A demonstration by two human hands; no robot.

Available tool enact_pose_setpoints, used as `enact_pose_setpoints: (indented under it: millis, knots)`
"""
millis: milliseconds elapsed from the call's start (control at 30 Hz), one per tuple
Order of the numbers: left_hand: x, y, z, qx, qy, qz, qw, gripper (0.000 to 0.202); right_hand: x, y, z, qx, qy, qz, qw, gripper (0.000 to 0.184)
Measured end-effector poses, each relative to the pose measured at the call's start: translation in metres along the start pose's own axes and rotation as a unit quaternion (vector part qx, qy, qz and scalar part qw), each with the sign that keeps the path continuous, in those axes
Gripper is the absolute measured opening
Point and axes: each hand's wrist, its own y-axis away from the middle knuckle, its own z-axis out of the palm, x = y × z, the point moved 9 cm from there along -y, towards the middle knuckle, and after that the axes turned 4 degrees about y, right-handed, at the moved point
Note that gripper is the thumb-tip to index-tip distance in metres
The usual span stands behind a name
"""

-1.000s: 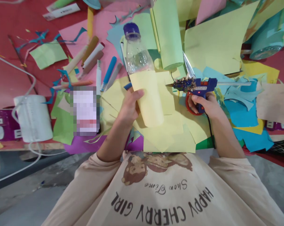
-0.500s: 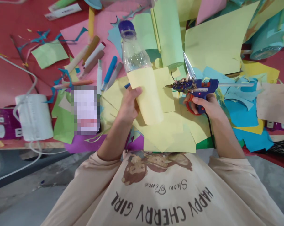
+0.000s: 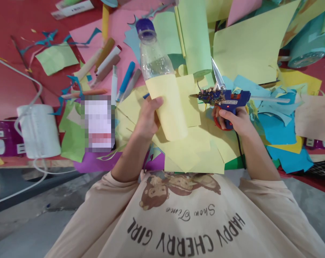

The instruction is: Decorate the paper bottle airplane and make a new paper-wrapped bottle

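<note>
A clear plastic bottle with a purple cap leans away from me, its lower part wrapped in pale yellow paper. My left hand grips the wrapped part from the left side, thumb on the paper. In my right hand is a blue hot glue gun, its nozzle pointing left toward the bottle but apart from it. A glue stick comes out of the gun's back, and a small red light shows on its body. Scissors with silver blades lie behind the gun; their orange-red handle is partly hidden by my fingers.
Yellow paper sheets lie under the bottle. On the left are a phone, several markers and a white object with a cable. Blue paper scraps lie to the right. A green paper-covered cylinder stands behind.
Hardly anything differs. The bottle and both hands keep their places, with only a slight shift of the whole view.
</note>
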Motion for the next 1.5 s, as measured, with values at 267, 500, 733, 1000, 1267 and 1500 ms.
enact_pose_setpoints:
  millis: [267, 500, 733, 1000, 1267, 1500]
  knots:
    - [0.007, 0.000, -0.001, 0.004, 0.004, 0.013, 1.000, 0.056, -0.003, 0.001, 0.004, 0.001, 0.027, 0.023, 0.999, 0.046]
    - [0.015, -0.002, -0.006, 0.025, 0.017, 0.036, 0.999, 0.058, -0.002, 0.000, 0.007, -0.011, 0.046, 0.026, 0.999, 0.051]
    - [0.013, -0.004, -0.012, 0.044, 0.025, 0.042, 0.998, 0.059, -0.003, 0.001, 0.008, -0.015, 0.060, 0.034, 0.997, 0.048]
    - [0.016, -0.002, -0.014, 0.054, 0.027, 0.053, 0.997, 0.056, 0.000, 0.001, 0.007, -0.016, 0.063, 0.043, 0.997, 0.045]
    - [0.020, -0.001, -0.012, 0.065, 0.049, 0.042, 0.996, 0.042, -0.006, 0.001, 0.009, -0.022, 0.068, 0.036, 0.997, 0.054]
    - [0.026, 0.001, -0.014, 0.103, 0.085, 0.051, 0.990, 0.036, -0.009, 0.001, 0.011, -0.030, 0.072, 0.031, 0.996, 0.052]
